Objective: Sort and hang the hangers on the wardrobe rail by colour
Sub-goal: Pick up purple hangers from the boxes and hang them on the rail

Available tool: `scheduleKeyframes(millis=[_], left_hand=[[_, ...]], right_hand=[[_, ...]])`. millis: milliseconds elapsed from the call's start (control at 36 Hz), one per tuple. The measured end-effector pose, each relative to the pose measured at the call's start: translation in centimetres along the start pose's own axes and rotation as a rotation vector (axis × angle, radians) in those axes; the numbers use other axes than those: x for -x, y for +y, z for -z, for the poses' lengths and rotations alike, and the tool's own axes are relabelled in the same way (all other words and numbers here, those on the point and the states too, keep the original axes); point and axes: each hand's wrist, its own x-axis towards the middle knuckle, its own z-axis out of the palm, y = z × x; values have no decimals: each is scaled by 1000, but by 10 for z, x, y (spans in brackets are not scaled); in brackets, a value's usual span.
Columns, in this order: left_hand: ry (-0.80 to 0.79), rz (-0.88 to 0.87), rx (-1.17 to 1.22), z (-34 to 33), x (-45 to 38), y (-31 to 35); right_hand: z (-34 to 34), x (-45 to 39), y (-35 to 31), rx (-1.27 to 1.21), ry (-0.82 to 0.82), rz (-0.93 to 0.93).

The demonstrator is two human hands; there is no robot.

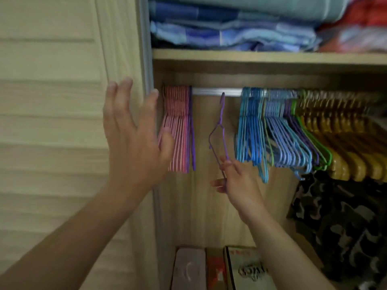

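A silver wardrobe rail (211,91) carries hangers in colour groups. Several pink hangers (177,130) hang at the far left with one purple hanger (192,135) pressed against them. My right hand (236,181) pinches the lower edge of a single purple hanger (219,126), whose hook is at the bare stretch of rail. My left hand (134,132) is spread with straight fingers beside the pink group, holding nothing. To the right hang blue hangers (251,130), lilac-blue ones (287,135), a few purple and green ones (310,139), then wooden hangers (343,143).
A shelf (251,56) above the rail holds folded blue and red blankets (230,28). The wardrobe door (52,122) stands at the left. A camouflage garment (339,227) hangs at the lower right. Boxes (219,268) sit on the wardrobe floor.
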Motion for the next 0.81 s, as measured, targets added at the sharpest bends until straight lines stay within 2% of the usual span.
scheduleKeyframes(millis=[139, 333, 528, 806], left_hand=[[37, 25, -55, -15, -48, -26], [49, 10, -78, -20, -45, -32], [58, -4, -71, -23, -46, -34], [96, -15, -77, -25, -46, -35]], right_hand=[[-23, -67, -36, 123, 30, 120], [-55, -124, -35, 276, 32, 88], [-68, -119, -13, 346, -146, 115], [-69, -112, -13, 658, -181, 201]])
